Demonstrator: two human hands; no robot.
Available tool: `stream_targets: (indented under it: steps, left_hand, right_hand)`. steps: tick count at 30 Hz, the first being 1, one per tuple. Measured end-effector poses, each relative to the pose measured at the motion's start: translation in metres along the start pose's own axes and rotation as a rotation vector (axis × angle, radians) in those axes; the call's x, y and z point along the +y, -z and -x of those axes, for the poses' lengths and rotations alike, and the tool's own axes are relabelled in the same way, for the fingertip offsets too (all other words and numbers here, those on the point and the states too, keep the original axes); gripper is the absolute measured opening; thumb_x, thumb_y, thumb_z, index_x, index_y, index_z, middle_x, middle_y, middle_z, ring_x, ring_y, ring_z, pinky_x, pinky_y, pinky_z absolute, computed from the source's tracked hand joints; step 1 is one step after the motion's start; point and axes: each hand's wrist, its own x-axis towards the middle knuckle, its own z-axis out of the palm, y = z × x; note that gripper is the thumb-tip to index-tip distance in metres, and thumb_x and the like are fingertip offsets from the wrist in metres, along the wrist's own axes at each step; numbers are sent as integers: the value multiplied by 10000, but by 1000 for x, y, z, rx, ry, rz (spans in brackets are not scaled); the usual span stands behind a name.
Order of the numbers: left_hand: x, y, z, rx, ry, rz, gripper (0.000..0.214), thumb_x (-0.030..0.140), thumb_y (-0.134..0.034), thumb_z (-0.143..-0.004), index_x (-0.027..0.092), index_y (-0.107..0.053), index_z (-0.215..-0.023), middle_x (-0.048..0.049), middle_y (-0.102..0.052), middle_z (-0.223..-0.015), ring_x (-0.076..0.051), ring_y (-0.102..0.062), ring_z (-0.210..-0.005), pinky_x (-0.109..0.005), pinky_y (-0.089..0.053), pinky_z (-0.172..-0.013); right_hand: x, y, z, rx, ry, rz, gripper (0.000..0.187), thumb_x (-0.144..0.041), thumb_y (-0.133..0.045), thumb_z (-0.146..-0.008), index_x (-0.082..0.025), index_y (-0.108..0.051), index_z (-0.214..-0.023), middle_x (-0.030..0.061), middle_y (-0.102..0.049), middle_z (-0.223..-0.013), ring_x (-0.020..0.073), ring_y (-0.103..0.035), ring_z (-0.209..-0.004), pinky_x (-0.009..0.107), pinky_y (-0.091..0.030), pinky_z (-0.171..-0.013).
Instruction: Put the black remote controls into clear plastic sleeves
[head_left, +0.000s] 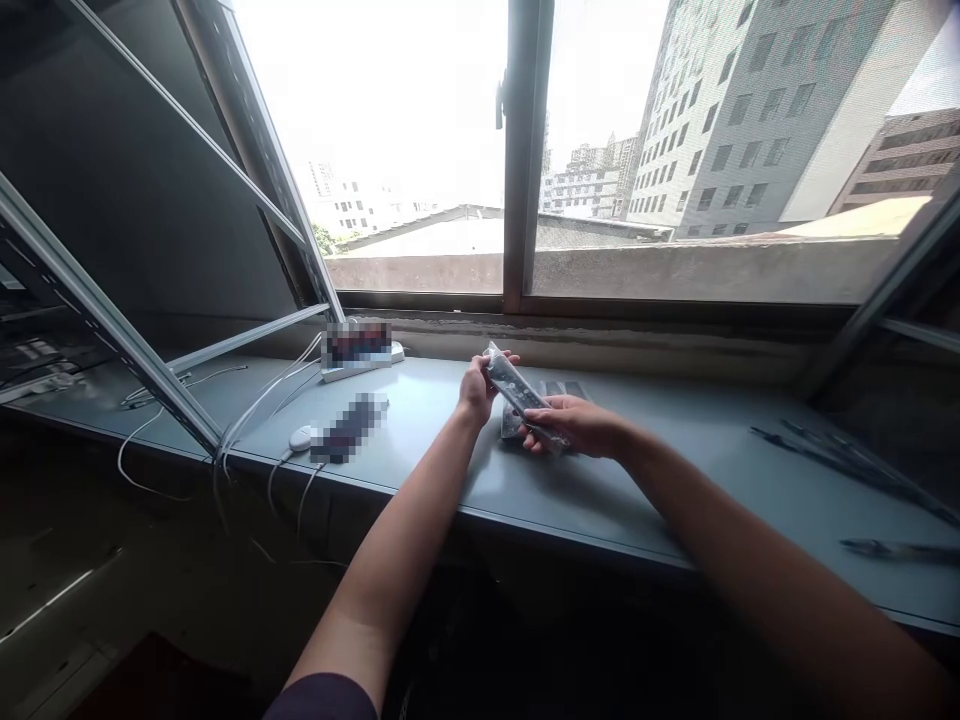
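Note:
Both my hands are on a slim dark object in a clear plastic sleeve (516, 388), long and shaped like a remote control; its exact kind is not clear. It slants above the table, upper end toward the window. My left hand (476, 385) grips the upper end, fingers partly behind it. Around the lower end, my right hand (574, 424) is closed, thumb on top. Beneath and behind them, partly hidden, lie several dark flat pieces (553, 388) and a dark item (511, 425) on the table.
The pale table (435, 440) runs below a window. A white power strip (360, 372), a blurred-out phone-like item (349, 430), a round white charger (301, 438) and white cables lie left. A metal rack (187, 400) rises there. Dark cables (840, 455) lie right.

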Motion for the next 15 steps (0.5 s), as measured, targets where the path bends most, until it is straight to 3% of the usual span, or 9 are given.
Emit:
stream_targets:
  steps: [5, 9, 15]
  left_hand:
    - [-1, 0, 0, -73, -33, -6, 422, 329, -493, -1001, 97, -803, -1168, -166, -842, -1175, -273, -767, -1090, -333, -547, -948]
    - [0, 1, 2, -148, -21, -6, 491, 436, -472, -1029, 118, -804, -1202, -169, -833, -1222, -281, -768, -1103, -333, -554, -911]
    - [-3, 0, 2, -109, -28, -67, 350, 378, -624, -984, 132, -813, -1144, -159, -842, -1185, -260, -769, -1059, -313, -558, -904]
  right_hand:
    - [0, 0, 0, 14, 4, -7, 245, -294, -906, -926, -100, -782, -1007, 140, -831, -948, 210, -820, -769, 299, -707, -743]
    - [1, -2, -1, 47, 68, -22, 256, -313, -909, -923, -104, -778, -993, 128, -814, -888, 207, -806, -768, 300, -704, -743]
    - [0, -1, -1, 115, 77, -15, 270, -303, -928, -903, -93, -776, -978, 138, -811, -903, 209, -801, -754, 310, -712, -747]
